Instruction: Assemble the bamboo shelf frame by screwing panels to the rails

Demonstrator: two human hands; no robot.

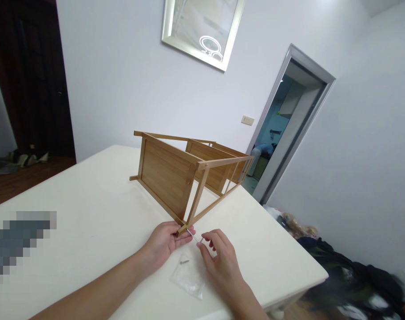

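A wooden shelf rack [169, 171] lies on its side across the white table, its near leg end pointing toward me. My left hand [165, 242] is closed around that leg end from below, fingers under the wood. In my right hand [220, 253], thumb and fingers pinch the bent short end of a thin metal hex key [193, 235]. Its long arm reaches to the leg near the corner joint; the tip's exact seat is too small to make out. Between my forearms lies a clear plastic bag [190, 280], with a screw [184, 262] on its upper part.
The white table [99, 200] has its right edge and corner near my right arm. A pixelated dark patch covers the table's left side. Beyond the right edge, dark clothes [352, 271] are piled on the floor. A wall and an open doorway [275, 120] stand behind.
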